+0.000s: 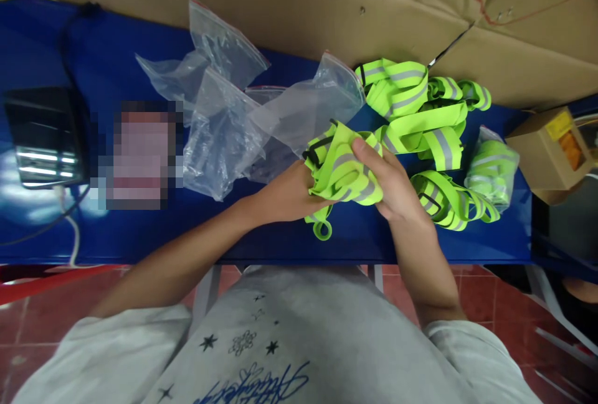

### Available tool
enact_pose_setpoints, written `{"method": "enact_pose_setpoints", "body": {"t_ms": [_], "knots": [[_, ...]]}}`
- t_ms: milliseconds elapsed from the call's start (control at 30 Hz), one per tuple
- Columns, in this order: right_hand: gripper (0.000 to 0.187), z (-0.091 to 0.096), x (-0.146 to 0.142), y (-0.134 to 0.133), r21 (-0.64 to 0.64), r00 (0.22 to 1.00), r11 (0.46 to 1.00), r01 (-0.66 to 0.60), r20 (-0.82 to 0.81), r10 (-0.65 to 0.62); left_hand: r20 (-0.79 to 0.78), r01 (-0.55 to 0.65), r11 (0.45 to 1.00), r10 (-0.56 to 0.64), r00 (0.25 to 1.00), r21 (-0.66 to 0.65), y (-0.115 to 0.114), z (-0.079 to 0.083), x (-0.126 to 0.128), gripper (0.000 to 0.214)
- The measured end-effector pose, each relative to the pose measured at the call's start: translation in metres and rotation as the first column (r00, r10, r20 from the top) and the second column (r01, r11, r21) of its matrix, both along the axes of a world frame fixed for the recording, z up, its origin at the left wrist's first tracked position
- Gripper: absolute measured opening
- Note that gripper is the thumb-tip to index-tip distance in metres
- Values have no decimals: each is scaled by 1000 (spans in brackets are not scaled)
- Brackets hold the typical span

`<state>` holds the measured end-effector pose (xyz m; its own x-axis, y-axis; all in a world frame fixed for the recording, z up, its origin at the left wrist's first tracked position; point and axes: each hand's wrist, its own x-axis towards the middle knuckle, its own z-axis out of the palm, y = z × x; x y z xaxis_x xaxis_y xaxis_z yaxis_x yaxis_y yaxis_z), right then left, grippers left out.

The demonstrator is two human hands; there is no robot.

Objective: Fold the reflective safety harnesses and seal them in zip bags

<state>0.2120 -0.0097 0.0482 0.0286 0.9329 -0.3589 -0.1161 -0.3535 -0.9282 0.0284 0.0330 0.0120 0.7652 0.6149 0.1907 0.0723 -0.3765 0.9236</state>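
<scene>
Between my two hands is a bunched reflective strap (343, 167), neon yellow-green with grey stripes and black buckles. My left hand (292, 195) grips it from the left, its fingers mostly hidden under the folds. My right hand (397, 189) closes on its right side, thumb lying over the top. A small loop of the strap hangs below, near the table's front edge. Just beyond and to the right lie more reflective straps (404, 89) in loose folds. Another coiled strap (455, 202) rests right of my right hand. Clear zip bags (224, 133) lie to the left.
A bagged strap (493, 170) and a small cardboard box (549, 149) sit at the right of the blue table (364, 242). On the left are a black glossy device (44, 136) with cables and a blurred-out item (141, 161). Large cardboard (280, 12) borders the back.
</scene>
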Motion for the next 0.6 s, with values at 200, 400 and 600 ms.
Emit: {"method": "enact_pose_setpoints", "body": {"t_ms": [200, 400, 600], "knots": [[42, -14, -2, 5, 151, 968, 988, -32, 250, -7, -90, 6, 999, -1, 996, 52, -7, -8, 3, 37], [28, -20, -1, 4, 502, 845, 864, -23, 472, -251, -104, -46, 995, 37, 994, -85, -5, -9, 7, 40], [73, 1, 21, -5, 446, 749, 726, -523, 648, 141, -70, -34, 966, 16, 997, -255, -1, 1, 0, 48]]}}
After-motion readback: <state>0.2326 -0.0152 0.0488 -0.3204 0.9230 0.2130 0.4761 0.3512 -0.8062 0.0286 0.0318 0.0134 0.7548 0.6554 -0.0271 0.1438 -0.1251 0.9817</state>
